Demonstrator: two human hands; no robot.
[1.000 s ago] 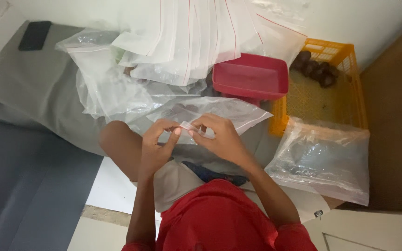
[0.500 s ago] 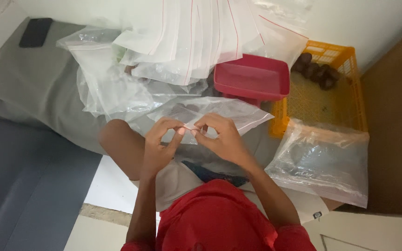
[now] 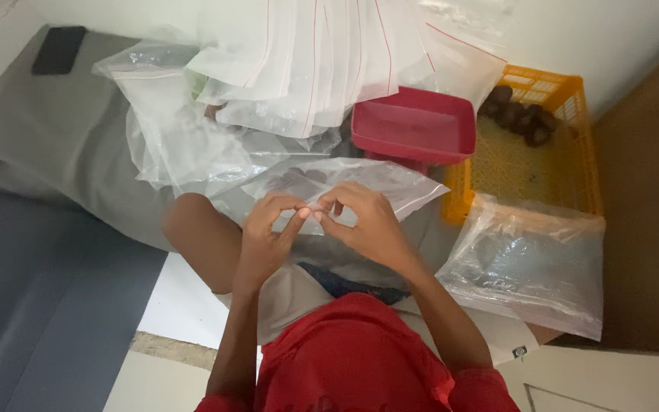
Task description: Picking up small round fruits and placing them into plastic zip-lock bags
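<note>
The left hand (image 3: 265, 233) and right hand (image 3: 364, 221) have drawn closer together than a second ago, fingertips now pinching the top edge of one clear zip bag (image 3: 360, 181) above the lap. A grey mat (image 3: 62, 145) covers the floor. One red tray (image 3: 413, 126), one yellow crate (image 3: 543, 152), one black phone (image 3: 58, 50).

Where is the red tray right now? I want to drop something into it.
In the head view the red tray sits above and right of both hands, beside the yellow crate on its right, with the fan of clear zip bags overlapping its upper left.
</note>
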